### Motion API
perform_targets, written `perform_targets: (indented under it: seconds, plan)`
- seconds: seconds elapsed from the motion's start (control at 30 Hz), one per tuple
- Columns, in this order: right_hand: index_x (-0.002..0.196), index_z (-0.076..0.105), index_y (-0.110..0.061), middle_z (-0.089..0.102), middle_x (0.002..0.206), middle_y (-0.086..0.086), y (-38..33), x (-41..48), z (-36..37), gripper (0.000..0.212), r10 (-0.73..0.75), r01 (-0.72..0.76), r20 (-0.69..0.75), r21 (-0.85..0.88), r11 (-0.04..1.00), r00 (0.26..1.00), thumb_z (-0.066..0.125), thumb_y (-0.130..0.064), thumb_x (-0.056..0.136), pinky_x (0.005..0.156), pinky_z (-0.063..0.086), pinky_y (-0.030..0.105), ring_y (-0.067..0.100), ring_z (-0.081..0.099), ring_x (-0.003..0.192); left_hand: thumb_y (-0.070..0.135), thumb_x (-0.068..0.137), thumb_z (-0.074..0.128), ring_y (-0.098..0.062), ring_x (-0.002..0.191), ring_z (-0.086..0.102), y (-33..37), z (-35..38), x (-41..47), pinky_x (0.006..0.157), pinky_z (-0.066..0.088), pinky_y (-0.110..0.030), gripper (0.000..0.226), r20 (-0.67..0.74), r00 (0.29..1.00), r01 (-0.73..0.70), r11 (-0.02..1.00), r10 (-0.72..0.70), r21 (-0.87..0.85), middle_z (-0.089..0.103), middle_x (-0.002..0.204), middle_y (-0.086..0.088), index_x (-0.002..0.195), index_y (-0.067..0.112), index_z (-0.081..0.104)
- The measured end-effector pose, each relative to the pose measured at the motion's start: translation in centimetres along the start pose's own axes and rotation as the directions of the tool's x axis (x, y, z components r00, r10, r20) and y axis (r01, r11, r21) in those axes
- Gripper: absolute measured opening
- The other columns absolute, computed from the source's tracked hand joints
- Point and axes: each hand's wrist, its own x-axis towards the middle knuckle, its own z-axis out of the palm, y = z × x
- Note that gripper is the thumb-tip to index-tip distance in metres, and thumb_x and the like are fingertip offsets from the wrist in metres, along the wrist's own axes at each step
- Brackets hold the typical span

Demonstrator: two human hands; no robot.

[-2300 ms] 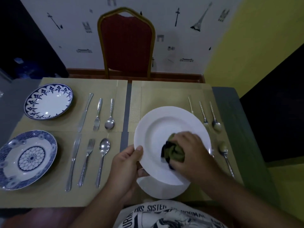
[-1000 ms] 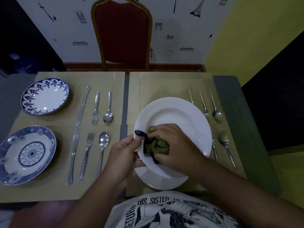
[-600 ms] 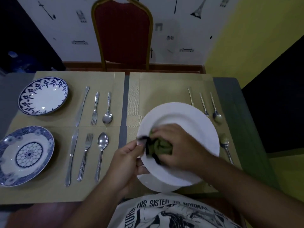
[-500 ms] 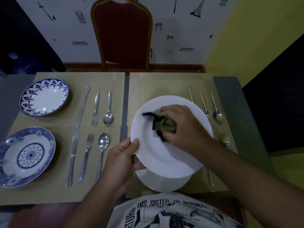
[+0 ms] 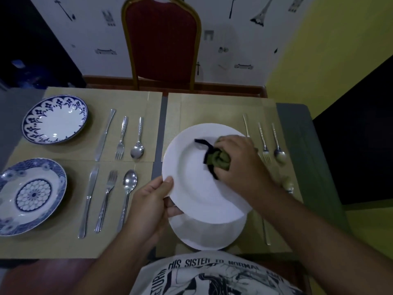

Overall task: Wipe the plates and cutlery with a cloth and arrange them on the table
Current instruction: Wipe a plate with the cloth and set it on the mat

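Tabletop (image 5: 296, 133): white plate (image 5: 191, 188), rigid, fragile, probably slippery; left hand (image 5: 148, 205) pinches near rim, right hand (image 5: 240, 162) grips bunched cloth (image 5: 219, 159) on it.

Single head-worn wide-angle view, close above the table (image 5: 295, 133); faces forward and down toward the red chair (image 5: 161, 39) opposite, printed shirt (image 5: 212, 275) at lower edge.

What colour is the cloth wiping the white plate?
Olive green with black trim; the cloth shows in the head view.
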Motion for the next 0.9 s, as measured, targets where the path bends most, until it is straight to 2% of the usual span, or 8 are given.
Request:
perform_targets:
  seconds: [0.07, 0.17, 0.33, 0.4, 0.53, 0.6, 0.73, 0.9]
  plan:
    - [0.103, 0.061, -0.022, 0.06, 0.107, -0.005, 0.8, -1.7, -0.4, 0.04, 0.028, -0.028, 0.013, -0.039, 0.999, 1.0, 0.067, -0.031, 0.064, 0.089, 0.042, 0.041, 0.024, 0.053, 0.105, 0.016, 0.101, 0.054, -0.026, 0.081, 0.073, 0.3, 0.2, 0.4, 0.063, 0.06, -0.037, 0.023, -0.015, 1.0, -0.026, 1.0, 0.026, 0.003, 0.077, 0.099, -0.016, 0.11, 0.007, 0.072]
    - [0.105, 0.062, -0.023, 0.059, 0.11, -0.007, -1.2, -5.8, 0.2, 0.045, 0.05, -0.057, 0.069, 0.091, 0.994, 0.996, 0.069, -0.031, 0.062, 0.088, 0.045, 0.039, 0.017, 0.048, 0.104, 0.018, 0.101, 0.053, -0.032, 0.087, 0.075, 0.1, 0.9, 0.3, 0.067, 0.061, -0.04, 0.024, -0.006, 1.0, -0.008, 1.0, 0.008, 0.018, 0.076, 0.101, -0.018, 0.111, 0.005, 0.071]
    - [0.115, 0.063, -0.019, 0.061, 0.116, -0.004, -3.8, -4.6, 1.7, 0.047, -0.102, 0.075, 0.11, 0.227, 0.971, 0.989, 0.069, -0.033, 0.071, 0.097, 0.042, 0.032, 0.017, 0.051, 0.111, 0.023, 0.101, 0.052, -0.035, 0.087, 0.073, -1.2, 1.4, -0.6, 0.072, 0.062, -0.041, 0.028, 0.068, 0.994, 0.089, 0.996, -0.09, 0.01, 0.075, 0.103, -0.022, 0.113, 0.006, 0.071]
    - [0.116, 0.063, -0.018, 0.062, 0.116, -0.001, -3.1, -2.0, 1.5, 0.049, -0.09, 0.079, 0.054, 0.181, 0.98, 0.994, 0.07, -0.032, 0.07, 0.098, 0.041, 0.035, 0.02, 0.051, 0.111, 0.022, 0.101, 0.052, -0.028, 0.076, 0.073, -1.3, 1.2, -0.7, 0.065, 0.061, -0.036, 0.028, 0.052, 0.996, 0.078, 0.996, -0.077, -0.032, 0.077, 0.093, -0.019, 0.112, 0.004, 0.07]
    - [0.107, 0.062, -0.02, 0.06, 0.111, -0.002, -0.7, -0.4, 0.6, 0.043, 0.074, -0.072, -0.025, 0.079, 0.994, 0.997, 0.07, -0.028, 0.066, 0.09, 0.044, 0.043, 0.025, 0.05, 0.107, 0.017, 0.103, 0.049, -0.009, 0.046, 0.06, -0.6, 0.5, 0.1, 0.048, 0.055, -0.025, 0.022, -0.008, 1.0, 0.007, 0.998, -0.007, -0.06, 0.064, 0.056, 0.003, 0.103, 0.004, 0.066]
    - [0.103, 0.062, -0.021, 0.059, 0.107, -0.004, -0.5, -1.6, 0.3, 0.038, 0.079, -0.078, -0.002, 0.037, 0.996, 0.997, 0.07, -0.025, 0.066, 0.088, 0.043, 0.039, 0.023, 0.049, 0.103, 0.017, 0.103, 0.05, -0.012, 0.055, 0.066, -0.2, 0.3, 0.8, 0.053, 0.058, -0.029, 0.022, -0.029, 0.999, -0.017, 0.999, 0.015, -0.05, 0.072, 0.069, -0.002, 0.102, 0.006, 0.068]
    - [0.105, 0.065, -0.024, 0.06, 0.107, -0.01, -2.0, -4.6, 1.0, 0.036, 0.07, -0.087, 0.114, 0.157, 0.984, 0.991, 0.072, -0.025, 0.069, 0.091, 0.015, 0.001, 0.014, 0.048, 0.105, 0.021, 0.104, 0.049, -0.024, 0.086, 0.075, 0.1, 0.4, 2.5, 0.077, 0.061, -0.042, 0.024, -0.045, 0.999, 0.014, 0.998, -0.017, -0.062, 0.077, 0.103, -0.012, 0.11, 0.011, 0.07]
    - [0.108, 0.068, -0.019, 0.062, 0.113, -0.007, -0.8, -2.0, 1.6, 0.044, 0.13, -0.107, -0.056, 0.301, 0.947, 0.99, 0.067, -0.021, 0.064, 0.098, 0.039, 0.022, 0.016, 0.054, 0.109, 0.02, 0.105, 0.046, -0.029, 0.103, 0.073, 1.1, 0.9, 5.8, 0.087, 0.058, -0.049, 0.026, -0.034, 0.997, 0.068, 0.981, -0.076, -0.182, 0.075, 0.111, -0.013, 0.12, 0.01, 0.065]
